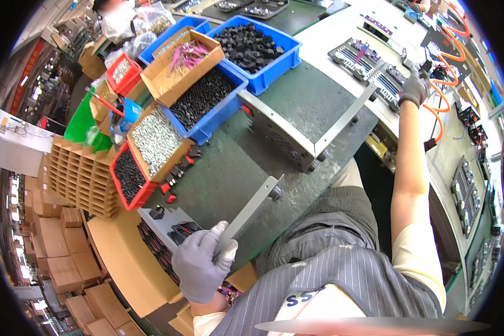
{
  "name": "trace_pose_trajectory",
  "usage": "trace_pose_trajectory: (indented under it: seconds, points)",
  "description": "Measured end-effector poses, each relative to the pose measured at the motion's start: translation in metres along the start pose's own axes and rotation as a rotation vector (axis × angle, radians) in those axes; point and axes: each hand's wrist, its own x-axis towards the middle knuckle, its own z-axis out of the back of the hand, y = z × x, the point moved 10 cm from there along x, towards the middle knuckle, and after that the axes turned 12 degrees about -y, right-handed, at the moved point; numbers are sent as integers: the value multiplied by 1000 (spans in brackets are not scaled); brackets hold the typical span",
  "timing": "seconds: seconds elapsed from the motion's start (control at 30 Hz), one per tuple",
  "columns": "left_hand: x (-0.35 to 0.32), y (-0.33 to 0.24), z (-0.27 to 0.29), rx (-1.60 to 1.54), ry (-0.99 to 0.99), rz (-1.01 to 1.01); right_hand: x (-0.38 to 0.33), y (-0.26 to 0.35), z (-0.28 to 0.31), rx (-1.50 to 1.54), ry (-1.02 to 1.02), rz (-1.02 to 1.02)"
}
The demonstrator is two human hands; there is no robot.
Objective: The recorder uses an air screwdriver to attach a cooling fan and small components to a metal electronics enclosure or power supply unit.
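Note:
My left hand (203, 267), in a grey glove, is closed on the near edge of a grey bent metal chassis (248, 211). The thumb and fingers pinch its narrow flange, and a round black foot (275, 192) sticks out of its side. Black wires (183, 229) lie inside it. My right arm is stretched far to the right. Its gloved hand (414, 91) has its fingers bent round something small that I cannot make out, beside an orange coiled hose (443, 84). A second metal chassis (283, 131) with round feet stands on the green bench between my arms.
Beyond the bench's far left side stand a blue bin of black caps (251, 45), a blue bin of black screws (201, 96), and a box of silver screws (155, 140). Black trays of parts (357, 59) lie on the white line. Cardboard dividers (81, 176) stand left.

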Motion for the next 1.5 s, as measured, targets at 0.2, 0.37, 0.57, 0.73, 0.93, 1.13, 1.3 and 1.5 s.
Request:
trace_pose_trajectory:
  seconds: [0.2,0.37,0.57,0.73,0.93,1.13,1.3,1.5]
  points:
    - [-2,1,4,46,-20,24,66,-123,-71,-456,12,71]
    - [-2,-1,6,12,-34,5,39,-184,-105,-630,499,123]
    - [-5,-1,5,53,-39,-18,-29,-133,-78,28,728,-427]
    - [-8,-2,2,80,-15,-22,-73,-17,4,677,568,-435]
    - [-9,0,-2,68,29,-10,-176,189,125,1002,949,302]
    - [-23,8,-4,37,160,39,-313,258,187,464,1060,1182]
    - [-24,9,3,65,101,41,-393,217,175,-1,1195,1637]
    - [-6,0,-10,44,101,-30,-402,219,169,224,1117,1529]
